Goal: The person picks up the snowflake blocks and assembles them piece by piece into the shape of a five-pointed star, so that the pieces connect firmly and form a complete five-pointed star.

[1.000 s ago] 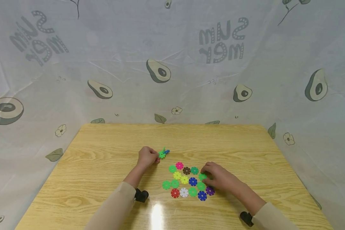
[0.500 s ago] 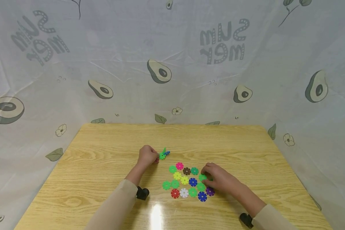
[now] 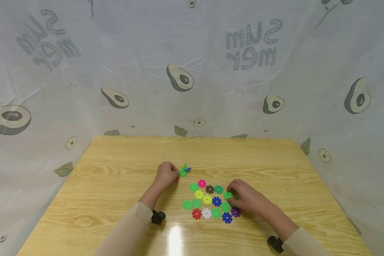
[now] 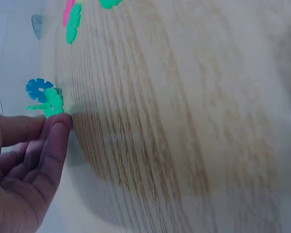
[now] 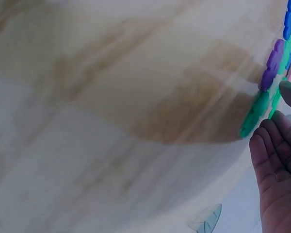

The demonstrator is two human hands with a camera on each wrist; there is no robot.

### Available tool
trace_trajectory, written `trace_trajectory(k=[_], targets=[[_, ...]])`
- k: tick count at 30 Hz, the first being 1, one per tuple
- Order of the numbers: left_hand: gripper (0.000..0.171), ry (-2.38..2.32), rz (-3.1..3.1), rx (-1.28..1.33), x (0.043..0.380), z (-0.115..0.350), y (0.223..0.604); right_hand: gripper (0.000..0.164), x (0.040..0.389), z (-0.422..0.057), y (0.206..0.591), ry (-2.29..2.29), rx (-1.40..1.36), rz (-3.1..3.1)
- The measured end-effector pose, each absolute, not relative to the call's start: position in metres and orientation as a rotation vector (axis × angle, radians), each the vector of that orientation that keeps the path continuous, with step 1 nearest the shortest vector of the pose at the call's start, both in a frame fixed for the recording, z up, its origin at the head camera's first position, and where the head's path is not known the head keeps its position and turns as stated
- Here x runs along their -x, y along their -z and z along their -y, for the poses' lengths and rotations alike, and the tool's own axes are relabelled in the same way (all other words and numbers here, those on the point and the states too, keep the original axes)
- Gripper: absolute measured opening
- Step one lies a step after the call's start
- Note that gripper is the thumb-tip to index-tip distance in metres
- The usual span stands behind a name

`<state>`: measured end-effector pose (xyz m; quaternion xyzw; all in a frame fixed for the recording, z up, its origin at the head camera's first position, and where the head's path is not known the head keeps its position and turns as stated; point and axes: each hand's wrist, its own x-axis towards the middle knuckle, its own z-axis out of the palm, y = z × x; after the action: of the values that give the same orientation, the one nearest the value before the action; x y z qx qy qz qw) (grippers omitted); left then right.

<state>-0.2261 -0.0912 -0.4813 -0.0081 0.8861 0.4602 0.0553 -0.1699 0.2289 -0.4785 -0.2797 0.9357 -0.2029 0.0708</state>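
My left hand [image 3: 167, 173] pinches the edge of a green notched snowflake disc [image 3: 183, 173], above and left of the loose discs. A second green disc [image 3: 184, 166] and a blue disc [image 4: 39, 89] are slotted into it and stand out at angles. At the right side of the loose discs, my right hand [image 3: 247, 196] has thumb and fingertips at opposite edges of a green snowflake disc [image 3: 228, 195]. That disc lies flat among the others. In the right wrist view, a green disc [image 5: 254, 114] and a purple disc [image 5: 271, 65] lie beside the fingertips.
Several flat discs lie grouped on the wooden table [image 3: 121, 153], among them pink [image 3: 202, 183], brown [image 3: 209, 189], yellow [image 3: 207, 199], white [image 3: 206, 213], red [image 3: 196, 213] and blue [image 3: 227, 217]. A printed curtain [image 3: 140, 71] hangs behind the table.
The whole head view has shifted slightly. The joined discs in my left hand have turned a little. My right hand stays at the same green disc.
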Motion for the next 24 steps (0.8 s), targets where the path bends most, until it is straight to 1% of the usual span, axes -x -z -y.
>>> trace_trajectory(k=[6,10,14,17,24], targets=[[0.009,-1.154,-2.773,-0.277,0.219,0.083,0.48,0.025,0.17,-0.232,0.464,0.685,0.792,-2.827],[0.015,-0.876,-2.794,-0.484,0.216,0.077,0.477,0.022,0.17,-0.23,0.453,0.743,0.761,-2.805],[0.015,-0.751,-2.762,-0.676,0.215,0.073,0.475,0.023,0.17,-0.228,0.447,0.761,0.767,-2.799],[0.026,-0.745,-2.737,-0.763,0.214,0.069,0.477,0.023,0.169,-0.225,0.445,0.785,0.778,-2.779],[0.022,-0.648,-2.756,-0.885,0.211,0.06,0.484,0.024,0.166,-0.219,0.441,0.795,0.763,-2.755]])
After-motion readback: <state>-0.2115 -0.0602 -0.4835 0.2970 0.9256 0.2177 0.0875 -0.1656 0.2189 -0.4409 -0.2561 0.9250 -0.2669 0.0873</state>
